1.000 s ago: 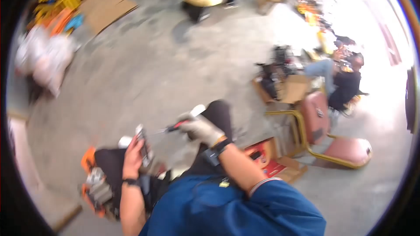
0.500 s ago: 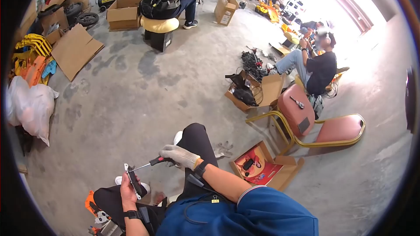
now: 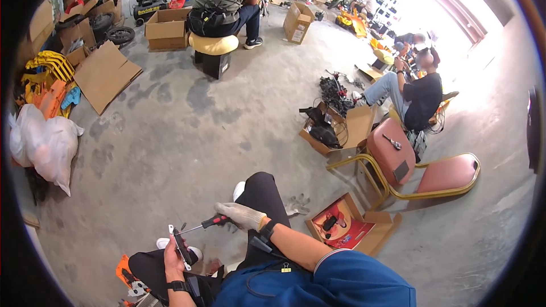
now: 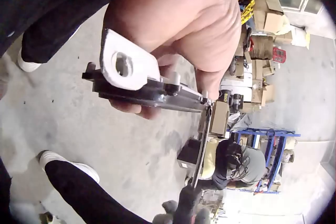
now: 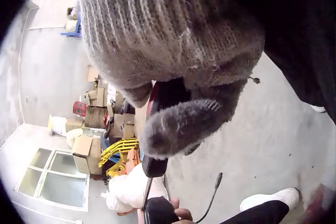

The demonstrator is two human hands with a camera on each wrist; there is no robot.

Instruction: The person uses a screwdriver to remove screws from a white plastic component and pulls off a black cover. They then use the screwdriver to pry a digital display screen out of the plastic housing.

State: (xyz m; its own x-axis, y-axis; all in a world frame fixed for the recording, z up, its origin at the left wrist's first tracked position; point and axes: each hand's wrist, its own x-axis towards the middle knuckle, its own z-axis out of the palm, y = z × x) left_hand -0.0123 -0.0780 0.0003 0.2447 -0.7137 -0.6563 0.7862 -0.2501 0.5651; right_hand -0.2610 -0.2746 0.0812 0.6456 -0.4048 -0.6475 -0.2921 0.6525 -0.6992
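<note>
My bare left hand (image 3: 172,258) grips a slim black part (image 3: 181,248) with pale metal tabs at its ends. Close up in the left wrist view, one metal tab (image 4: 128,64) has a large hole, and small posts stand along the black body (image 4: 157,98). My right hand (image 3: 242,214), in a knitted glove, holds a screwdriver (image 3: 213,221) by its black and red handle. Its shaft (image 4: 202,145) reaches across to the part, the tip right at the far end by my left fingers. A short cable with a plug (image 5: 218,181) sticks out from the part.
An open box with a red insert (image 3: 335,224) lies right of my legs, beside a tipped pink chair (image 3: 389,148) carrying a tool. Further off are a box of black parts (image 3: 327,131), seated people and cardboard boxes. White bags (image 3: 48,142) stand at left.
One second ago the screwdriver pointed toward the part from a distance; by half a second ago its tip had come to the part and it stays there. The head view has swung and sharpened.
</note>
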